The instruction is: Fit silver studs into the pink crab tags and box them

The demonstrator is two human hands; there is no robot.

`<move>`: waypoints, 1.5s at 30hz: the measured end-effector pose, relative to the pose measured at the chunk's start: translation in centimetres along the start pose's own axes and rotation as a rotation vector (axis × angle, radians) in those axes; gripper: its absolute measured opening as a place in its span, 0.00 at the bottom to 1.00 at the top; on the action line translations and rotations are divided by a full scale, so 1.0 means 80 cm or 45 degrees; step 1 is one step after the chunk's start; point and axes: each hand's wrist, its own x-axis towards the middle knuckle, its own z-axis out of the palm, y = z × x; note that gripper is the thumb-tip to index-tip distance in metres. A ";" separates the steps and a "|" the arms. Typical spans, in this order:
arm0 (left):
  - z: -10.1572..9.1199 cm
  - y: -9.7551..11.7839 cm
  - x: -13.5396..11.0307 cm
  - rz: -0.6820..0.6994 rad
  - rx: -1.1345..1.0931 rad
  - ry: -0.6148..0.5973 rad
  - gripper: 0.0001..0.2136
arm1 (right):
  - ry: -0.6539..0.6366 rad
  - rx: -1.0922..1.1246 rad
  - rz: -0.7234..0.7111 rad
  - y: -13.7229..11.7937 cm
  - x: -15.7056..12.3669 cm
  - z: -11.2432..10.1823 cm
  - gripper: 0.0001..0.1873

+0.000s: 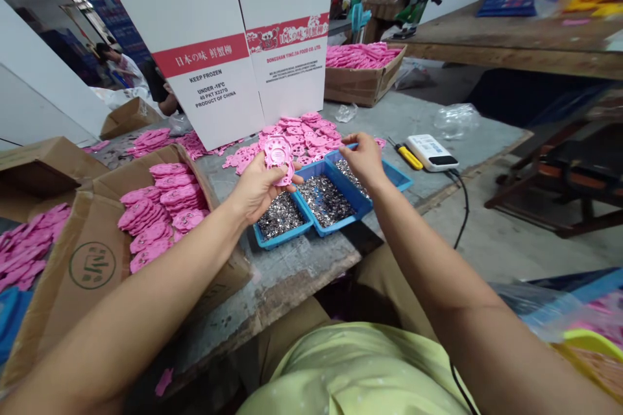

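Observation:
My left hand (254,191) grips a flat pink plastic piece (277,153) with round holes and a cut-out outline, tilted up toward me. Below it, blue trays (341,224) stand side by side, filled with small shiny metal parts (280,215). Over the right-hand tray is my right hand (364,157), thumb and fingertips pinched together. Whatever lies in that pinch is too small to make out. Behind the trays, many similar pink pieces (311,133) lie in a loose pile on the table.
A tall white carton (209,78) stands behind the pile. At the left, a cardboard box (92,253) holds stacked pink pieces. A brown box (360,87) of pink parts sits farther back. To the right lie a yellow-handled tool (409,157) and a white corded device (431,150).

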 end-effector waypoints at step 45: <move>-0.001 0.017 -0.003 -0.089 -0.046 0.244 0.03 | -0.317 -0.539 0.124 0.054 0.013 -0.006 0.16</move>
